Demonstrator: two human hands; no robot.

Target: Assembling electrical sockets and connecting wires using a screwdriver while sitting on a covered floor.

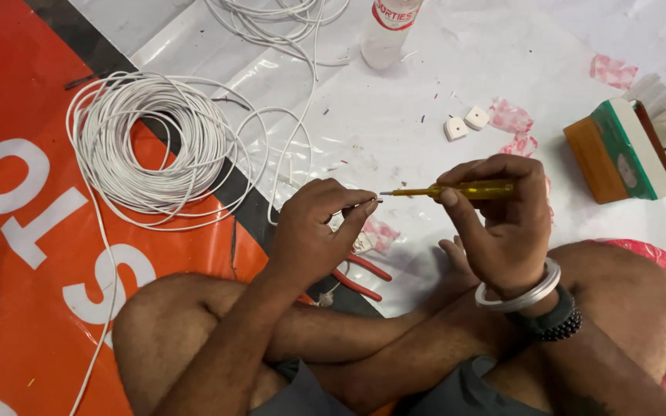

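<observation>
On the floor, seen from the head camera, a person sits cross-legged on a plastic sheet [395, 123] that is white at the upper right and orange with large white letters at the left. At mid-frame the right hand [502, 223] is closed around a yellow-handled screwdriver [456, 189], held level, with its thin metal tip pointing left. That tip meets the fingertips of the left hand [314, 231], which is pinched shut on something small; what it is cannot be made out, as the fingers cover it. The right wrist wears a silver bangle [522, 296] and a dark beaded band [558, 323].

Just below the left hand, red-handled pliers [360, 277] lie on the sheet, partly hidden by the hand and knee. A large coil of white wire [148, 142] rests to the upper left, straddling the orange and white parts, with a loose strand trailing down along the left leg. More loose white wire [271, 19] lies at the top edge, beside a clear plastic bottle [387, 31] with a red label. Two small white blocks [465, 123] sit side by side above the screwdriver. At the far right is a block-like thing in brown, green and white [618, 150], well apart from both hands
</observation>
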